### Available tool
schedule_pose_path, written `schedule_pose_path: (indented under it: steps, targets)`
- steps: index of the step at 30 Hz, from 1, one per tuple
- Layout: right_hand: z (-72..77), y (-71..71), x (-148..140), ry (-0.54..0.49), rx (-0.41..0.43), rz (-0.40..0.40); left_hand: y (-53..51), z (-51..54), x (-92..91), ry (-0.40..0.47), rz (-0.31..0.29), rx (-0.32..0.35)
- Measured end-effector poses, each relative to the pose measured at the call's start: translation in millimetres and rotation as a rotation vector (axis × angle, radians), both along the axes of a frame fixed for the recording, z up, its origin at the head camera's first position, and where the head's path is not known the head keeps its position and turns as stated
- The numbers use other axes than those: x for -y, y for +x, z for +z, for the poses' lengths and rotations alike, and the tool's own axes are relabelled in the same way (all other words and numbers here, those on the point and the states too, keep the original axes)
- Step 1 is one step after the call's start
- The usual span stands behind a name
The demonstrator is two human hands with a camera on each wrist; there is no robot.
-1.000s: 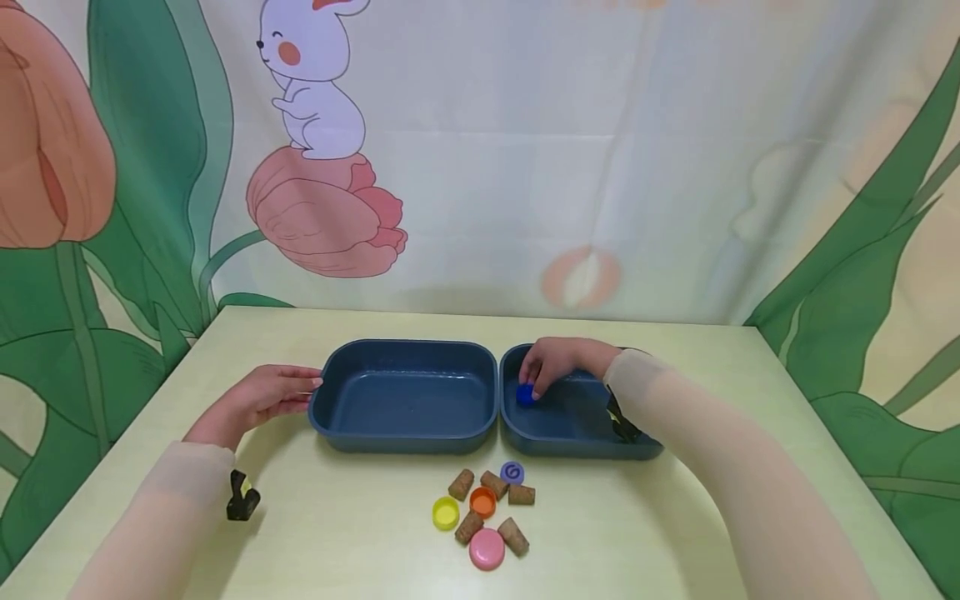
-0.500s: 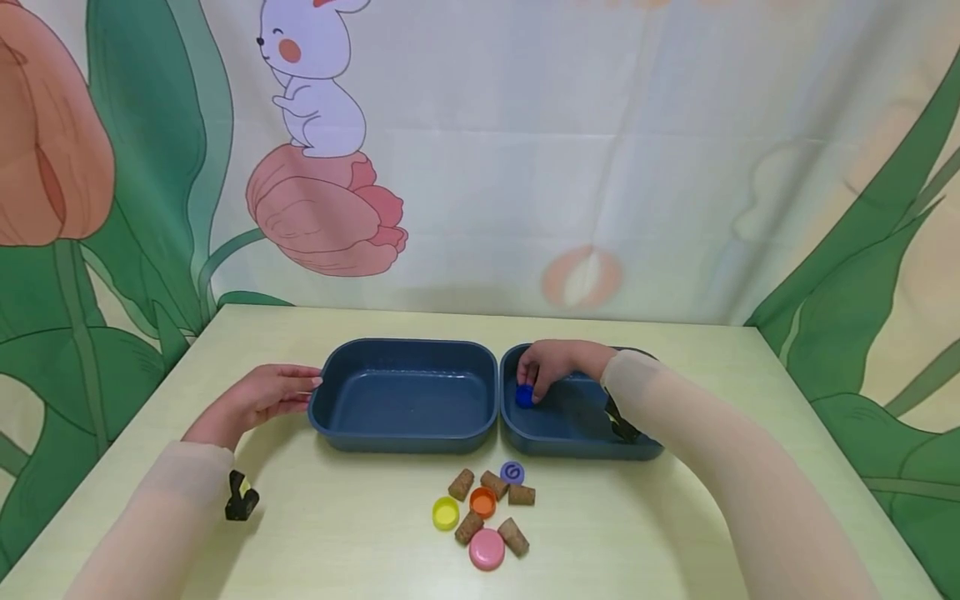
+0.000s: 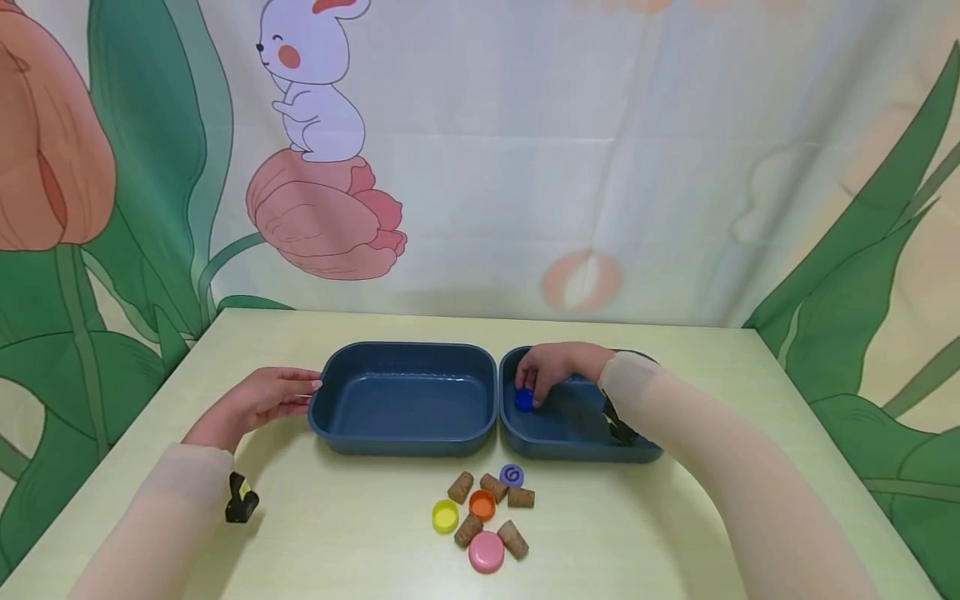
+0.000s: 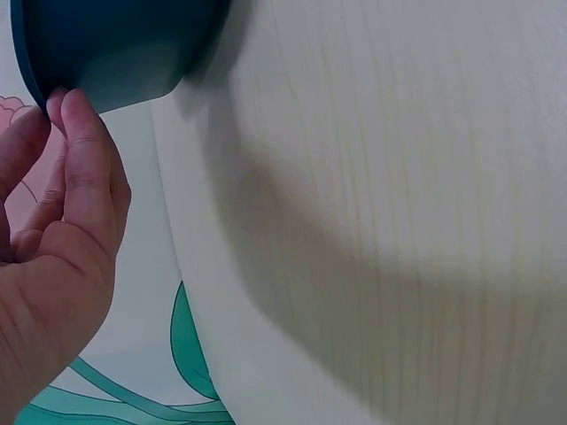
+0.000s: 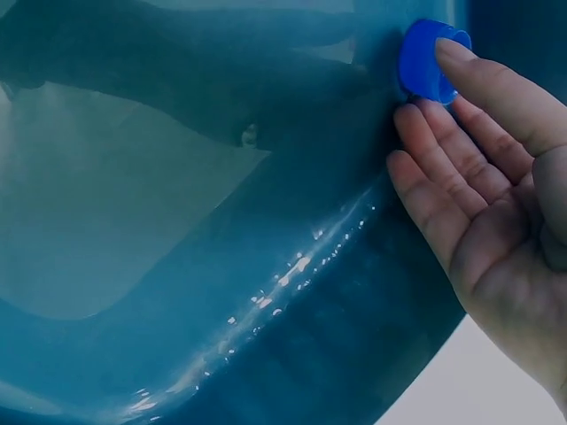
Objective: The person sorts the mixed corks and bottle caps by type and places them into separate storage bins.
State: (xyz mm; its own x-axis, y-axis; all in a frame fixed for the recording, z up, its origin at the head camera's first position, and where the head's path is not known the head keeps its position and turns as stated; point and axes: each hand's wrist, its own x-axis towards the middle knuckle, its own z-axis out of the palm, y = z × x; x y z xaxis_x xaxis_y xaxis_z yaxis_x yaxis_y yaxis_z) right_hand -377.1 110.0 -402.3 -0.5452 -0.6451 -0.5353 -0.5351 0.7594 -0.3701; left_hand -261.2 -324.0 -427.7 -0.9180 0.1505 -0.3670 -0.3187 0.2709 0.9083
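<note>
My right hand (image 3: 551, 370) is inside the right blue-grey tray (image 3: 579, 451), near its left end. It pinches a blue bottle cap (image 5: 427, 62); in the right wrist view the thumb lies on the cap and the other fingers are spread below it. At the left end of the left blue-grey tray (image 3: 405, 447), my left hand (image 3: 264, 395) touches the outside near the rim with its fingertips. Those fingers look mostly straight in the left wrist view. How far any fingertip passes over the rim is hard to see.
In front of the trays lie several brown corks (image 3: 513, 540), a yellow cap (image 3: 445, 517), an orange cap (image 3: 482, 505), a pink lid (image 3: 486, 552) and a purple swirl-marked disc (image 3: 512, 476). A printed curtain (image 3: 487, 167) hangs behind the table (image 3: 337, 533).
My right hand has shifted slightly down and left with the blue bottle cap, within the right tray. The left hand and both trays stay in place.
</note>
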Motion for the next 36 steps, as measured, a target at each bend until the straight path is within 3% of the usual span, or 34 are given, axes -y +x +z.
schedule_pose_path:
  steps: [6,15,27,36]
  targets:
    - [4.8,0.4,-5.1,0.028,0.010,0.030,-1.2,-2.2,-3.6,0.004,-0.002,0.002]
    - [27.6,9.2,-23.7,0.004,-0.038,-0.002,-0.8,0.8,-4.2,0.000,-0.002,-0.008]
    - [51.7,31.3,-52.7,-0.097,-0.137,-0.072,-0.7,1.3,0.8,0.023,-0.007,0.007]
    - [70.3,61.1,-74.0,-0.222,-0.169,-0.069,-1.3,1.3,-0.9,0.010,-0.004,0.024]
